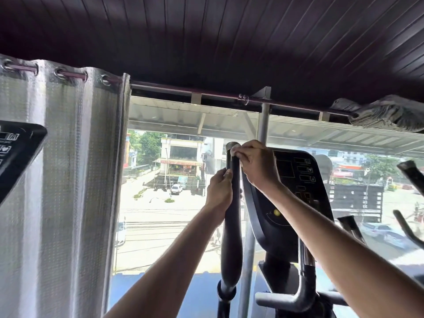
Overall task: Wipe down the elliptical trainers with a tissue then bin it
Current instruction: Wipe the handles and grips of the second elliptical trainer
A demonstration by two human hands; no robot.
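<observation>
An elliptical trainer stands in front of me, with its dark console (298, 177) at centre right. Its upright left handle (231, 237) is black with a grey cap at the top. My left hand (219, 193) grips the handle partway up. My right hand (257, 165) is just below the cap, pressing a small white tissue (234, 149) against the handle's top. Most of the tissue is hidden under my fingers.
A silver curtain (62, 180) hangs at the left beside a large window onto a street. Another machine's console (16, 154) juts in at the left edge. The trainer's right handles (410, 175) rise at the far right. Grey fixed grips (289, 299) sit below the console.
</observation>
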